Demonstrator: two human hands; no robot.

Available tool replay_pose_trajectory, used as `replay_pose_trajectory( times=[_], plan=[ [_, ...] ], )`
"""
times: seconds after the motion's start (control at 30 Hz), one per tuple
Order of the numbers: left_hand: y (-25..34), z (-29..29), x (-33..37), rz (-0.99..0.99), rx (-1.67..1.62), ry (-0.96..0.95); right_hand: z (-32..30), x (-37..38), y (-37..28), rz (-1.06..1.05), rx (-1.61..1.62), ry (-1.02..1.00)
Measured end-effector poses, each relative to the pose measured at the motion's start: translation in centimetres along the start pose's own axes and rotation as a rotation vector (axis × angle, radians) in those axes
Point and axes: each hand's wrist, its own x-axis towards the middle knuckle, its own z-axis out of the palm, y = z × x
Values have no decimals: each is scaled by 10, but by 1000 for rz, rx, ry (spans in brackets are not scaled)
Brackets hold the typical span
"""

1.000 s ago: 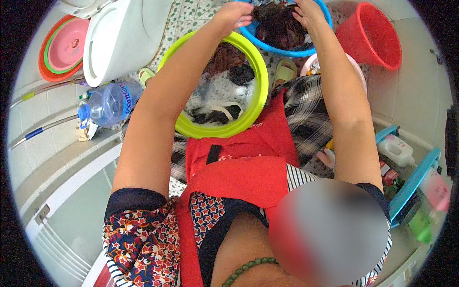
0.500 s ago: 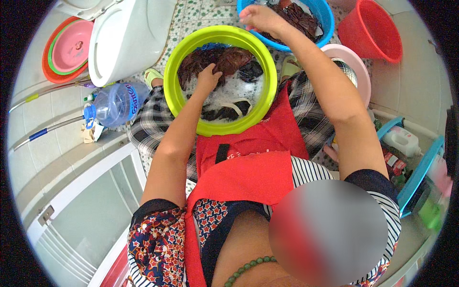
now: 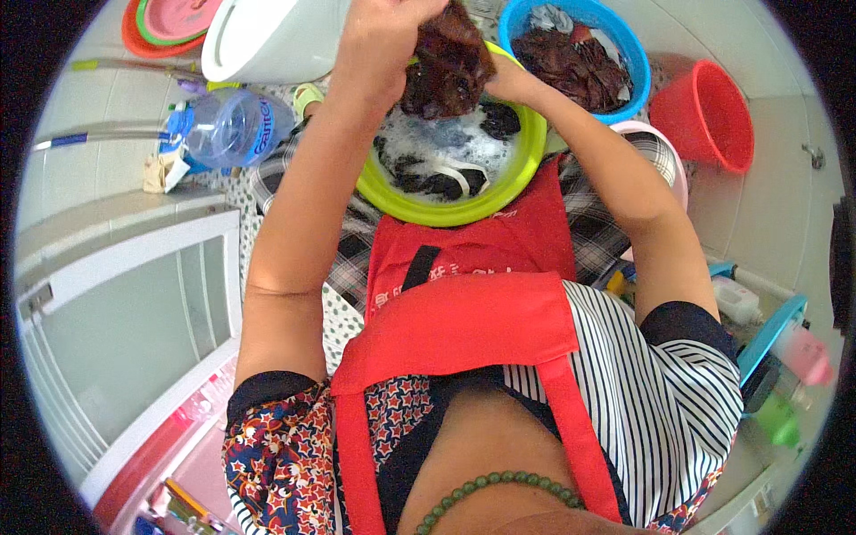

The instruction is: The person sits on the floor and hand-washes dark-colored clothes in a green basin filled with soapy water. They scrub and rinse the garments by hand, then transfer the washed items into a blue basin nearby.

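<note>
A dark brown wet cloth [image 3: 443,67] is lifted above the yellow-green basin [image 3: 419,211]. My left hand [image 3: 382,53] grips its upper left part, with the fingers closed. Against the cloth's right edge, my right hand [image 3: 514,82] is closed on it; the fingertips are partly hidden behind the fabric. Sudsy water [image 3: 443,147] fills the basin below. Black fabric with a pale strap [image 3: 437,178] lies in the suds, and another dark piece [image 3: 499,120] lies by the right wall.
A blue basin [image 3: 640,67] of dark wet clothes stands at the far right, beside a red bucket [image 3: 704,116]. A pink basin [image 3: 679,174] is near my right knee. To the left are a large clear bottle [image 3: 234,127] and a white toilet [image 3: 267,40].
My left hand has raised the brown cloth out of the suds. My right hand has moved from the blue basin to the cloth. The whole view has shifted.
</note>
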Motion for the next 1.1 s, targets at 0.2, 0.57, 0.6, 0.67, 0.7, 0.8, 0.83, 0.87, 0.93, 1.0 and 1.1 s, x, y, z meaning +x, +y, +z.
replay_pose_trajectory(
  times=[0.2,0.57,0.6,0.67,0.7,0.8,0.83,0.87,0.93,1.0,1.1],
  plan=[
    [37,-27,-4,243,-53,57,-16,-3,-68,-35,81,195],
    [-143,-132,5,-109,115,589,30,-14,-7,232,20,108],
    [-158,-130,3,-100,397,550,40,-14,5,270,-115,49],
    [-209,-138,-1,-128,753,426,63,-16,21,228,-531,-44],
    [-245,-148,-1,-46,962,302,79,-21,21,208,-609,-8],
    [-268,-107,-15,-393,1356,62,108,-30,38,195,-781,8],
    [-267,-97,-21,-370,1464,1,117,-32,39,173,-836,11],
    [-276,-98,-24,-328,1488,-16,123,-33,41,148,-853,5],
    [-282,-98,-27,-300,1450,-54,129,-38,46,110,-852,27],
    [-297,-104,-21,-344,1446,-113,134,-38,52,158,-857,-15],
    [-320,-111,-12,-385,1347,-109,138,-31,65,237,-828,-115]
  ],
)
